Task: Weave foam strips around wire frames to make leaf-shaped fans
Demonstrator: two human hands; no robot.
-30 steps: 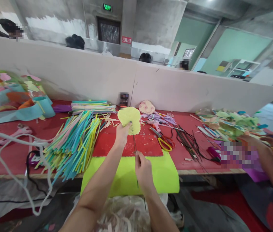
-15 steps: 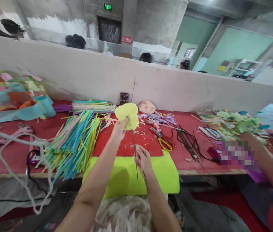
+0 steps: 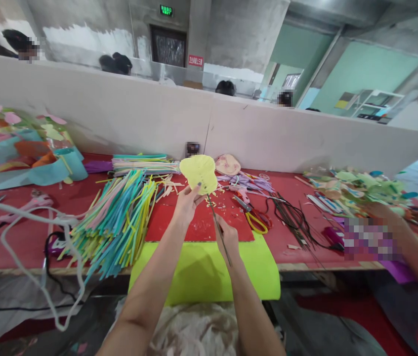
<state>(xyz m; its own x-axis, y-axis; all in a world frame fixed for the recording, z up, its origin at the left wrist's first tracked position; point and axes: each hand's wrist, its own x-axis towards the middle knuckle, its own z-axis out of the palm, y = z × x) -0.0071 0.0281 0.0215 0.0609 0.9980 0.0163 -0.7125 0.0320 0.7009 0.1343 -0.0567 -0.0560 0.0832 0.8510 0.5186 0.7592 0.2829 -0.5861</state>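
A pale yellow, petal-shaped sheet point(image 3: 198, 174) is pinched near its lower edge by my left hand point(image 3: 187, 205), the thumb lying on its face. From that lower edge a thin dark wire stem point(image 3: 224, 247) slants down to the right. My right hand point(image 3: 228, 236) is closed around the stem below the sheet. Whether stem and sheet are joined or only touching, I cannot tell. Under my hands lies a red board point(image 3: 179, 225) with small scraps on it, over a bright yellow-green sheet point(image 3: 201, 277) that hangs past the table edge.
Bundled colored strips point(image 3: 116, 222) lie at left, near a pink glue gun point(image 3: 34, 202) and white tubing point(image 3: 38, 277). Yellow-handled scissors point(image 3: 255, 222), dark wires point(image 3: 290, 222) and a black cord lie right. A co-worker's arm point(image 3: 397, 237) reaches in at far right. A white partition point(image 3: 149, 118) stands behind.
My right hand has moved up and slightly right along the stem. The wires below it, apart earlier, now run nearly together. The yellow sheet has shifted slightly right.
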